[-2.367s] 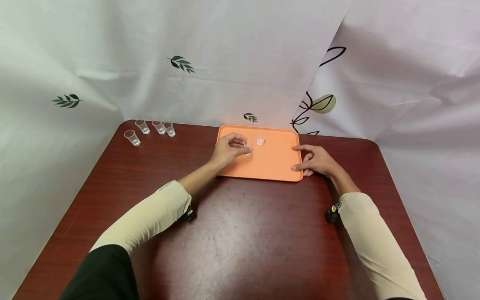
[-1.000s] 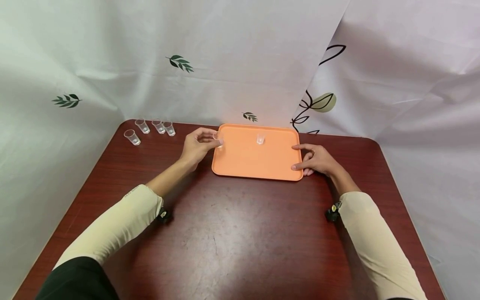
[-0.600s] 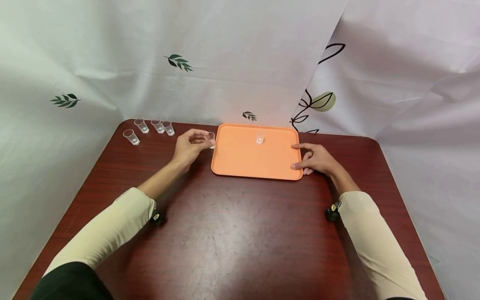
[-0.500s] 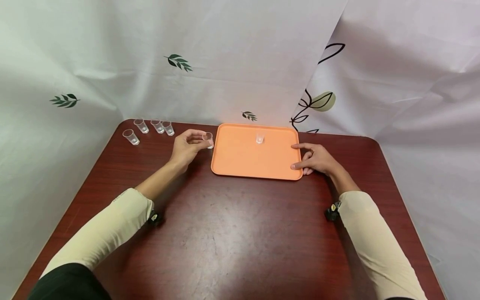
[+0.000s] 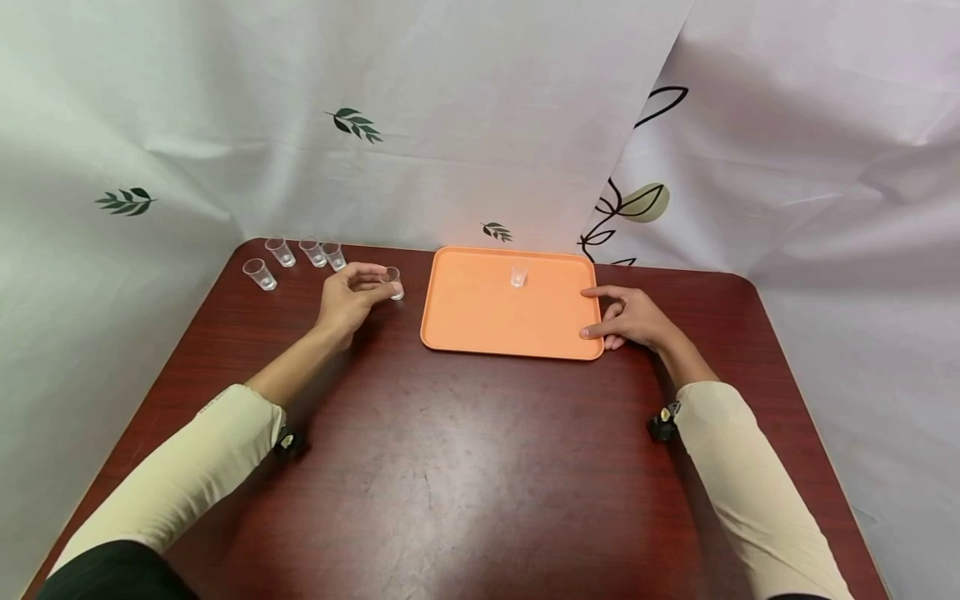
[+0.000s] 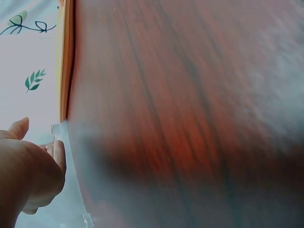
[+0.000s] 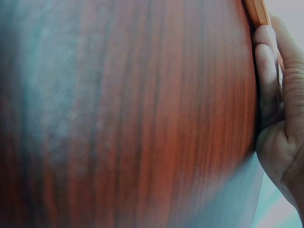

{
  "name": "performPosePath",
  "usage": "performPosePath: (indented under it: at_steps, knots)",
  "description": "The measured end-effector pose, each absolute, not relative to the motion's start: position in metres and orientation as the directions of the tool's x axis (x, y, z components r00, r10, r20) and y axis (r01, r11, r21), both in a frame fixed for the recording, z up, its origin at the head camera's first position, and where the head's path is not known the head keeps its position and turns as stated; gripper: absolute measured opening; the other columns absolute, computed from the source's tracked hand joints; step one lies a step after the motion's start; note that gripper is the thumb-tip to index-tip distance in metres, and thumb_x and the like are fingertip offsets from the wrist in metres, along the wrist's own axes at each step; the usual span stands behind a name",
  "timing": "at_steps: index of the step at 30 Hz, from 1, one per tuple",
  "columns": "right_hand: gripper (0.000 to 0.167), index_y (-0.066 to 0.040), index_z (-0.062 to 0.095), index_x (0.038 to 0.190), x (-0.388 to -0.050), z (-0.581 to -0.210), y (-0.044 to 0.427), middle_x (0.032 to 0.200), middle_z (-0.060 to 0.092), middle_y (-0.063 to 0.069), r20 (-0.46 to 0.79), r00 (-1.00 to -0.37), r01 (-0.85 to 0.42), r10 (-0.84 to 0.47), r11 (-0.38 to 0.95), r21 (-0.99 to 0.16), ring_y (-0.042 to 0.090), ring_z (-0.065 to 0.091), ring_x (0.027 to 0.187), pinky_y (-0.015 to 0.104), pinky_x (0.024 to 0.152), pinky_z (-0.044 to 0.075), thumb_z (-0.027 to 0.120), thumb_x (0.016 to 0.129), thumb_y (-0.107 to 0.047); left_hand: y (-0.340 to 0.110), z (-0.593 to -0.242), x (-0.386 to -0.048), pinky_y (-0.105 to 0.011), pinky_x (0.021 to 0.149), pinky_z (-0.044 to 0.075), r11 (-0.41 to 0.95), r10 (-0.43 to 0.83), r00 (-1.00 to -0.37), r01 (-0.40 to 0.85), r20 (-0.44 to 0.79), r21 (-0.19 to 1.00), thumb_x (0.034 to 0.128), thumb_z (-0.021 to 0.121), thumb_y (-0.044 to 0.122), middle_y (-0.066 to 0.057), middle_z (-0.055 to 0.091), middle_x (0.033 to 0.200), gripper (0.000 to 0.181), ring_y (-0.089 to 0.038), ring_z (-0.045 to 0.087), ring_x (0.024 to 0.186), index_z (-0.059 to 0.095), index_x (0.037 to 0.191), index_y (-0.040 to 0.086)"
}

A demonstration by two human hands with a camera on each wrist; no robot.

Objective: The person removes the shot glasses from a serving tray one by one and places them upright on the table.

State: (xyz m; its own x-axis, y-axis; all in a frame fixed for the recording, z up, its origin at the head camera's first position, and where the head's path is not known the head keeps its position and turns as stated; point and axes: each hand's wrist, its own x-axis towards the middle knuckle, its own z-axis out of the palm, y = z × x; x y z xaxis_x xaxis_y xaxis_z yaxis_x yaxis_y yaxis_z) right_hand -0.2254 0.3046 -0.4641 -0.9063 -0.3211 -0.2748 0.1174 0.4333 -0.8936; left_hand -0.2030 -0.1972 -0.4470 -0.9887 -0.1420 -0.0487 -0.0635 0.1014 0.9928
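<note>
My left hand pinches a small clear plastic cup between thumb and fingers, left of the orange tray. I cannot tell whether this cup touches the table. In the left wrist view, my left hand is at the left edge, its grip mostly hidden. Another clear cup stands upright on the tray, towards the back. My right hand holds the tray's right edge, thumb and forefinger over the rim, other fingers curled at its side. The right wrist view shows those fingers beside the tray's edge.
Several more clear cups stand at the back left corner of the dark red wooden table; one sits apart, nearer the left edge. A white curtain with leaf prints hangs close behind the tray.
My left hand has moved left with its cup, from over the tray, across the tray's left rim, to beside the tray. My right hand has stayed at the right edge.
</note>
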Motion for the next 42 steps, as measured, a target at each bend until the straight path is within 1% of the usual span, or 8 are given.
performPosePath:
  at_steps: [7, 11, 16, 20, 27, 29, 37, 42]
  knots:
    - [0.084, -0.012, 0.062, 0.160, -0.226, -0.464, 0.304, 0.065, 0.068, 0.000, -0.283, -0.905, 0.130, -0.319, 0.426, -0.895, 0.008, 0.068, 0.049, 0.030, 0.053, 0.066, 0.101, 0.086, -0.010, -0.212, -0.448, -0.201, -0.010, 0.082, 0.062, 0.068, -0.171, -0.984, -0.058, -0.046, 0.996, 0.0931, 0.093, 0.005, 0.015, 0.076, 0.100, 0.035, -0.002, 0.072, 0.096, 0.074, 0.123, 0.006]
    - [0.084, -0.012, 0.062, 0.160, -0.226, -0.463, 0.304, 0.065, 0.068, 0.000, -0.286, -0.904, 0.135, -0.318, 0.424, -0.895, 0.008, 0.068, 0.048, 0.030, 0.053, 0.066, 0.101, 0.085, -0.009, -0.220, -0.448, -0.200, -0.009, 0.082, 0.062, 0.043, -0.201, -0.979, -0.056, -0.046, 0.997, 0.0921, 0.093, 0.003, 0.015, 0.077, 0.098, 0.034, -0.003, 0.072, 0.095, 0.075, 0.121, 0.006]
    - [0.085, -0.012, 0.062, 0.160, -0.226, -0.463, 0.304, 0.065, 0.068, 0.000, -0.284, -0.905, 0.131, -0.317, 0.425, -0.895, 0.009, 0.068, 0.048, 0.030, 0.052, 0.066, 0.101, 0.085, -0.010, -0.229, -0.449, -0.201, -0.010, 0.081, 0.063, -0.028, -0.233, -0.971, -0.053, -0.058, 0.998, 0.0915, 0.092, -0.001, 0.013, 0.078, 0.095, 0.032, -0.003, 0.073, 0.093, 0.075, 0.118, 0.005]
    - [0.084, -0.012, 0.062, 0.160, -0.226, -0.463, 0.304, 0.065, 0.068, 0.000, -0.281, -0.906, 0.129, -0.316, 0.426, -0.895, 0.009, 0.068, 0.049, 0.030, 0.052, 0.066, 0.101, 0.085, -0.010, -0.237, -0.451, -0.201, -0.012, 0.081, 0.065, -0.088, -0.254, -0.964, -0.054, -0.074, 0.995, 0.0903, 0.091, -0.005, 0.011, 0.078, 0.094, 0.036, -0.002, 0.075, 0.090, 0.075, 0.121, 0.001]
    - [0.084, -0.013, 0.062, 0.160, -0.226, -0.464, 0.304, 0.065, 0.067, -0.001, -0.287, -0.904, 0.134, -0.316, 0.429, -0.893, 0.009, 0.068, 0.049, 0.030, 0.053, 0.066, 0.101, 0.085, -0.011, -0.250, -0.451, -0.200, -0.014, 0.081, 0.067, -0.095, -0.303, -0.947, -0.082, -0.107, 0.992, 0.0892, 0.095, 0.000, 0.008, 0.079, 0.098, 0.048, -0.003, 0.074, 0.093, 0.073, 0.132, -0.004]
    - [0.084, -0.013, 0.062, 0.160, -0.226, -0.464, 0.305, 0.065, 0.066, -0.001, -0.287, -0.904, 0.132, -0.316, 0.432, -0.892, 0.009, 0.068, 0.049, 0.030, 0.053, 0.066, 0.101, 0.085, -0.011, -0.253, -0.452, -0.200, -0.015, 0.082, 0.067, -0.112, -0.321, -0.940, -0.085, -0.117, 0.990, 0.0888, 0.094, -0.001, 0.007, 0.078, 0.098, 0.050, -0.003, 0.074, 0.093, 0.072, 0.133, -0.005]
    - [0.084, -0.013, 0.062, 0.160, -0.226, -0.465, 0.305, 0.065, 0.067, 0.000, -0.287, -0.904, 0.131, -0.316, 0.435, -0.891, 0.010, 0.068, 0.049, 0.030, 0.054, 0.066, 0.101, 0.085, -0.012, -0.264, -0.455, -0.201, -0.013, 0.079, 0.066, -0.124, -0.425, -0.897, -0.075, -0.121, 0.989, 0.0878, 0.094, -0.004, 0.006, 0.076, 0.097, 0.042, -0.003, 0.073, 0.090, 0.075, 0.125, -0.001]
    - [0.084, -0.014, 0.062, 0.160, -0.226, -0.464, 0.305, 0.065, 0.067, 0.000, -0.291, -0.904, 0.133, -0.314, 0.441, -0.888, 0.010, 0.068, 0.049, 0.031, 0.054, 0.066, 0.101, 0.086, -0.012, -0.271, -0.456, -0.201, -0.014, 0.080, 0.067, -0.126, -0.452, -0.885, -0.059, -0.110, 0.990, 0.0877, 0.093, -0.005, 0.004, 0.076, 0.097, 0.042, -0.004, 0.073, 0.089, 0.075, 0.125, -0.003]
